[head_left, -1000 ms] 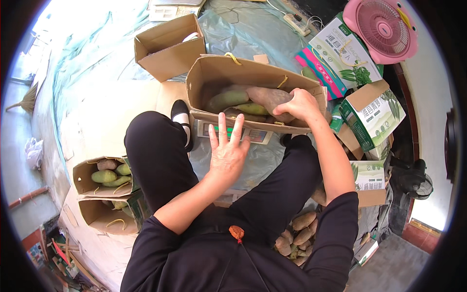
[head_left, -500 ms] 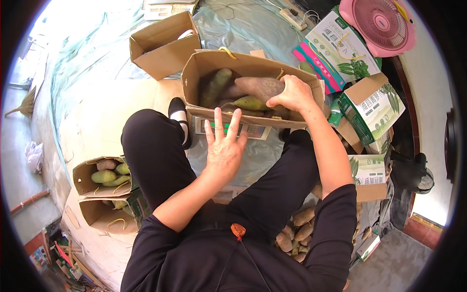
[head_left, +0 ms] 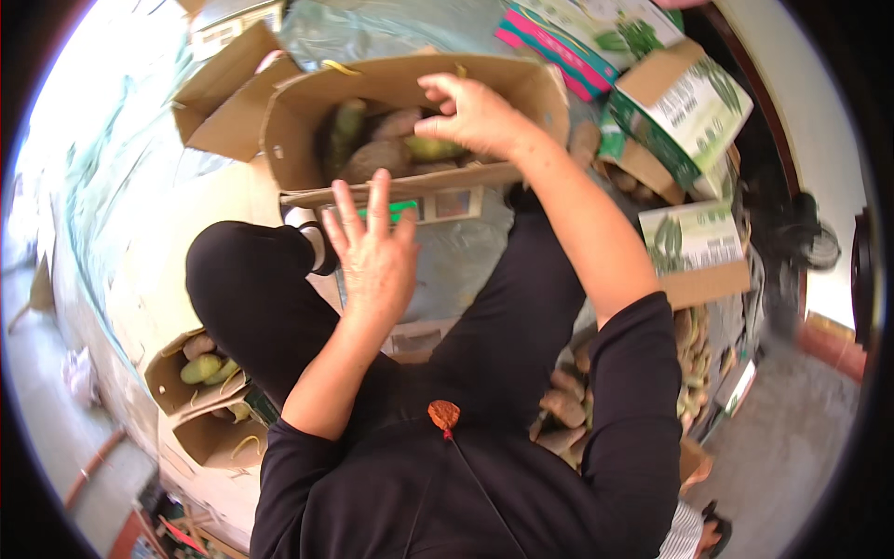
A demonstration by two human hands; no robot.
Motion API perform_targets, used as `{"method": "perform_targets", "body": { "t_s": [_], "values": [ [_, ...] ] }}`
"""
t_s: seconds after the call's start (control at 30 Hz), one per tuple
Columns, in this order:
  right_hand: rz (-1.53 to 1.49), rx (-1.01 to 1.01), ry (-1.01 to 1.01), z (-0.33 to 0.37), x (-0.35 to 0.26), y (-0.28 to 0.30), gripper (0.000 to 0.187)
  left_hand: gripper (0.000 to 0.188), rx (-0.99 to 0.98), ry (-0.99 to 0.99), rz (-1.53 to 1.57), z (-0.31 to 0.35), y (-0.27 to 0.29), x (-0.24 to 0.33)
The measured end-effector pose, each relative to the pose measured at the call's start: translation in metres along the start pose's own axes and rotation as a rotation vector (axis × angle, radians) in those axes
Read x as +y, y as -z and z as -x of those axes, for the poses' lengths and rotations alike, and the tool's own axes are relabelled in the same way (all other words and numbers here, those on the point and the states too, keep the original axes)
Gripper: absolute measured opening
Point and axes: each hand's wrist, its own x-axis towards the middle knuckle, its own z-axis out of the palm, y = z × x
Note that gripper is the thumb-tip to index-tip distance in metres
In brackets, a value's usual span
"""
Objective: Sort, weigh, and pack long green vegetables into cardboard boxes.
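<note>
An open cardboard box [head_left: 414, 79] with yellow cord handles stands before my knees, on a scale [head_left: 453, 204] with a lit green display. Inside lie several thick radishes, among them a dark green one [head_left: 346, 133], a brownish one [head_left: 377, 161] and a yellow-green one [head_left: 433, 149]. Over the right part of the box hovers my right hand [head_left: 480, 119], fingers apart and nothing in them. My left hand [head_left: 377, 270] is spread at the box's near edge, above the scale, and holds nothing.
An empty-looking carton [head_left: 228, 93] stands at the far left. Two smaller boxes of radishes [head_left: 214, 405] sit beside my left knee. Printed white-green cartons [head_left: 684, 112] crowd the right. Loose brown radishes [head_left: 563, 405] are heaped by my right leg. A striped sleeve [head_left: 684, 533] shows at lower right.
My right hand has let go of the large pinkish-brown radish, which now rests in the box, and has lifted off. My left hand remains spread near the box. The whole view has shifted.
</note>
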Motion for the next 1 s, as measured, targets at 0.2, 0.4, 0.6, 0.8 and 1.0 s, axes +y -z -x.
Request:
{"method": "perform_targets", "body": {
  "t_s": [0.2,0.4,0.6,0.8,1.0],
  "values": [
    [-0.166,0.3,-0.044,0.102,0.009,0.085,0.038,0.048,0.006,0.007,-0.104,0.002,0.005,-0.003],
    [-0.183,0.507,-0.466,0.277,0.131,0.066,0.037,0.045,0.029,-0.078,-0.114,0.002,-0.005,0.009],
    [0.126,0.329,-0.93,0.422,0.192,-0.057,0.035,0.045,0.139,-0.148,-0.142,0.003,-0.012,0.0],
    [0.024,-0.044,-1.166,0.521,0.217,-0.197,0.037,0.043,0.157,-0.174,-0.146,0.002,-0.018,-0.003],
    [-0.132,-0.116,-1.352,0.519,0.177,-0.25,0.04,0.041,0.187,-0.196,-0.187,0.002,-0.02,-0.016]
  ]
}}
